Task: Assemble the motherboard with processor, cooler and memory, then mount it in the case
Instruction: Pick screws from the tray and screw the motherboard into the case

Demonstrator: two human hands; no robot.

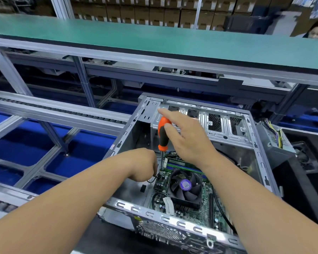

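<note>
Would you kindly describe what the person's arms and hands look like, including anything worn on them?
Both forearms are bare up to the frame edge, with no sleeves in view. The left hand and the right hand wear no gloves. No watch, ring, wrist strap or cable shows on either one, and no markings are visible.

An electronics assembly plant is indicated: an aluminium-framed line with a green-matted shelf, a roller conveyor, stacked cardboard cartons behind, and an open computer case being worked on.
</note>
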